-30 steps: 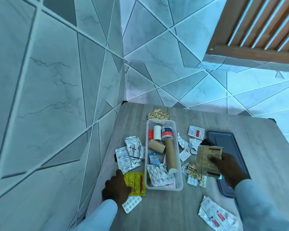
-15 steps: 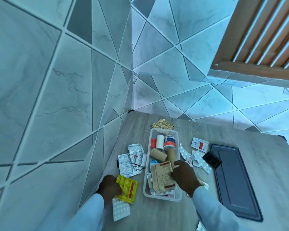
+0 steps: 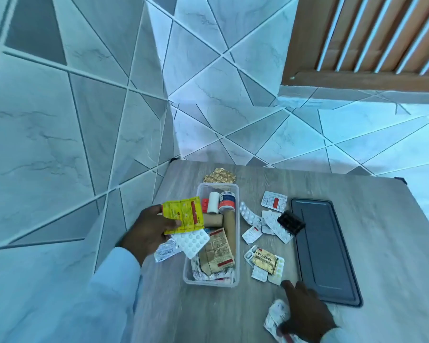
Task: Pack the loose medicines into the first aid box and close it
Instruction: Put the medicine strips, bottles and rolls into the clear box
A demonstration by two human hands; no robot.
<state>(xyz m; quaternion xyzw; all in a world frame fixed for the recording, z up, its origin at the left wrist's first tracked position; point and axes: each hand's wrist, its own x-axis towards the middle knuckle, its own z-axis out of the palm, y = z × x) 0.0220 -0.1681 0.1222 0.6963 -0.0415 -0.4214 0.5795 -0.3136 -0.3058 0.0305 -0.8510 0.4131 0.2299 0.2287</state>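
While the left hand (image 3: 150,227) is pinching yellow sachet (image 3: 183,215) and white blister (image 3: 191,241) at the box's (image 3: 236,243) nine o'clock, the blister is risking slipping; right hand (image 3: 305,315) is pressing flat on foil strips (image 3: 275,315), grip unclear.

Open box (image 3: 236,191) is crowded: brown packet (image 3: 217,251), cardboard tubes (image 3: 228,225) and bottle (image 3: 227,201) fill it, only the far end seems bare. Blister strips (image 3: 273,225) clutter the table (image 3: 208,315) between box and grey lid (image 3: 325,253); near table edge lies clear.

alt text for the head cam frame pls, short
The left hand holds a yellow sachet and white blister pack beside the open clear box; the right hand rests on foil strips near the grey lid.
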